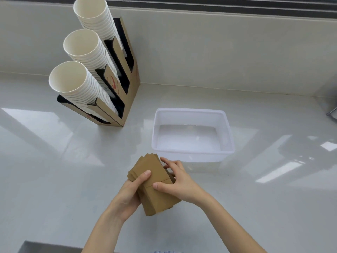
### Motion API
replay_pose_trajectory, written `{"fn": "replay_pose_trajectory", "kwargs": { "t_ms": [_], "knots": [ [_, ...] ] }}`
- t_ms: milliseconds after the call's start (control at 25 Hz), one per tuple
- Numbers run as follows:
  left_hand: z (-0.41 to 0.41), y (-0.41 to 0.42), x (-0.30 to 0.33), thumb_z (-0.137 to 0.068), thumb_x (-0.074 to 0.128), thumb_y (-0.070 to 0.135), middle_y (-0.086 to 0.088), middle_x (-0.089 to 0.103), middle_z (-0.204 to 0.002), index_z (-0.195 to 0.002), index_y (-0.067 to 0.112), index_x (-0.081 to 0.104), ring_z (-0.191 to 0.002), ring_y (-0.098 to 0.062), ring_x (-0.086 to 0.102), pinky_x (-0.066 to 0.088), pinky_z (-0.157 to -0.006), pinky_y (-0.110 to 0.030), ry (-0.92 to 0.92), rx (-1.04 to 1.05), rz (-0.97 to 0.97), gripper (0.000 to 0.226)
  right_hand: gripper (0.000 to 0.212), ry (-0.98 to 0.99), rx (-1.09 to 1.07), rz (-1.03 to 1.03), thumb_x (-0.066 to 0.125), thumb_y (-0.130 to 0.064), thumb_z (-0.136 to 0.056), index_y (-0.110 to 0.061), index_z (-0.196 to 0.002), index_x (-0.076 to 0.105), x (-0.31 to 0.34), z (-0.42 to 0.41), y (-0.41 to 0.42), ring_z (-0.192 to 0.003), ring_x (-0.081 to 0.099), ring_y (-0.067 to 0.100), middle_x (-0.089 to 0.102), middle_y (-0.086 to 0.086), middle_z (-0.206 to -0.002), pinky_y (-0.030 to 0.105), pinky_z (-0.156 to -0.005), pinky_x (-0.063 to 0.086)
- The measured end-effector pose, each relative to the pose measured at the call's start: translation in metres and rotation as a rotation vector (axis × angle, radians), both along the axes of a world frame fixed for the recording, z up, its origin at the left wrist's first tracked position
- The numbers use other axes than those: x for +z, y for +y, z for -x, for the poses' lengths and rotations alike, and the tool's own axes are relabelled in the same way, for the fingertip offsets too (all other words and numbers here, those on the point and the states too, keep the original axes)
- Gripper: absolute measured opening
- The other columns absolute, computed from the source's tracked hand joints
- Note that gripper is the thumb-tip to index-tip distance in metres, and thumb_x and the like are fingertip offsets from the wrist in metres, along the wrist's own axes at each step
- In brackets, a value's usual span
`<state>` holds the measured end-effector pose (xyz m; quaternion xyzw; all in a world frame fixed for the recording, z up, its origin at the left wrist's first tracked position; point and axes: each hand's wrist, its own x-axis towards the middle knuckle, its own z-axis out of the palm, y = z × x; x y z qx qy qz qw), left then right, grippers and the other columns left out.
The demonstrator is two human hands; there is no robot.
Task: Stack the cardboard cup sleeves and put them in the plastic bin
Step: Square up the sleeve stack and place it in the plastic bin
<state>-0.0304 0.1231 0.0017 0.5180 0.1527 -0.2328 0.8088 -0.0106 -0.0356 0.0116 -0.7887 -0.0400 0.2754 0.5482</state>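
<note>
A bundle of flat brown cardboard cup sleeves (155, 187) is held above the white counter, its far ends fanned out unevenly. My left hand (127, 196) grips the bundle from the left, thumb lying on the top sleeve. My right hand (179, 181) holds the right side, thumb on top and fingers wrapped along the edge. The translucent plastic bin (228, 128) stands just beyond the hands, to the right, with nothing visible inside.
A cardboard cup dispenser (133, 84) with three leaning stacks of white paper cups (85, 79) stands at the back left. The glossy white counter (54, 170) meets a low wall behind. A metal object (332, 114) shows at the right edge.
</note>
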Motion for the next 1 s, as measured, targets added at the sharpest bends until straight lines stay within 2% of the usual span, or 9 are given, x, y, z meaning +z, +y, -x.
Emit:
{"fn": "replay_pose_trajectory", "kwargs": {
  "t_ms": [160, 280, 440, 560, 680, 800, 880, 1000],
  "knots": [
    [0.000, -0.017, 0.000, -0.072, 0.057, 0.031, -0.003, 0.077, -0.091, -0.107, 0.019, 0.062, -0.083, -0.016, 0.072, 0.059, -0.063, -0.025, -0.021, 0.026, -0.021, 0.038, 0.078, 0.008, -0.019, -0.019, 0.069, -0.035, -0.076, -0.033, -0.140, 0.025, 0.005, 0.002, -0.014, -0.113, 0.047, 0.010, 0.034, -0.004, -0.127, 0.023, -0.086, 0.047],
    [0.001, -0.031, -0.003, -0.069, 0.058, 0.035, -0.004, 0.076, -0.092, -0.108, 0.017, 0.061, -0.084, -0.018, 0.071, 0.057, -0.068, -0.029, -0.022, 0.072, -0.039, 0.043, 0.077, 0.030, -0.070, -0.052, 0.066, -0.041, -0.077, -0.037, -0.140, 0.022, 0.008, 0.004, -0.025, -0.117, 0.045, 0.011, 0.034, -0.005, -0.134, 0.023, -0.087, 0.046],
    [-0.005, -0.042, -0.005, -0.068, 0.058, 0.039, -0.009, 0.068, -0.107, -0.117, 0.015, 0.056, -0.097, -0.023, 0.063, 0.050, -0.078, -0.035, 0.017, 0.188, 0.012, 0.054, 0.109, 0.145, -0.196, -0.141, 0.064, -0.061, -0.056, -0.039, -0.143, 0.002, 0.001, 0.012, -0.047, -0.123, 0.037, 0.008, 0.028, -0.009, -0.140, 0.025, -0.096, 0.036],
    [-0.008, -0.052, -0.005, -0.067, 0.059, 0.040, -0.011, 0.064, -0.114, -0.122, 0.014, 0.053, -0.103, -0.025, 0.060, 0.049, -0.080, -0.035, -0.008, 0.254, 0.029, 0.061, 0.123, 0.262, -0.234, -0.349, 0.072, -0.053, -0.051, -0.036, -0.143, -0.009, -0.014, 0.024, -0.050, -0.125, 0.047, 0.013, 0.039, -0.002, -0.143, 0.036, -0.111, 0.035],
    [-0.005, -0.065, -0.010, -0.063, 0.068, 0.040, -0.011, 0.062, -0.118, -0.125, 0.015, 0.049, -0.105, -0.025, 0.060, 0.052, -0.074, -0.032, -0.008, 0.295, 0.002, 0.070, 0.111, 0.256, -0.305, -0.480, 0.080, -0.031, -0.057, -0.029, -0.144, 0.011, -0.030, 0.028, -0.046, -0.119, 0.055, 0.018, 0.054, 0.004, -0.133, 0.041, -0.109, 0.040],
    [-0.004, -0.068, -0.022, -0.044, 0.084, 0.049, -0.012, 0.057, -0.126, -0.130, 0.018, 0.039, -0.111, -0.025, 0.059, 0.058, -0.064, -0.025, 0.024, 0.258, -0.018, 0.102, 0.089, 0.218, -0.314, -0.510, 0.079, -0.023, -0.059, -0.022, -0.136, 0.034, -0.033, 0.027, -0.054, -0.116, 0.058, 0.021, 0.060, 0.008, -0.127, 0.038, -0.104, 0.044],
    [-0.006, -0.063, -0.026, -0.035, 0.086, 0.052, -0.012, 0.056, -0.128, -0.131, 0.018, 0.038, -0.112, -0.026, 0.059, 0.057, -0.068, -0.027, 0.010, 0.149, -0.027, 0.111, 0.080, 0.211, -0.308, -0.508, 0.078, -0.022, -0.059, -0.019, -0.130, 0.042, -0.035, 0.027, -0.063, -0.114, 0.059, 0.023, 0.061, 0.010, -0.125, 0.034, -0.099, 0.048],
    [-0.009, -0.056, -0.027, -0.030, 0.086, 0.054, -0.011, 0.058, -0.125, -0.129, 0.015, 0.039, -0.109, -0.020, 0.061, 0.053, -0.079, -0.026, -0.045, -0.028, -0.086, 0.116, 0.081, 0.195, -0.301, -0.455, 0.078, -0.026, -0.058, -0.020, -0.130, 0.041, -0.038, 0.028, -0.075, -0.115, 0.058, 0.023, 0.060, 0.010, -0.125, 0.033, -0.095, 0.049]
  ]
}}
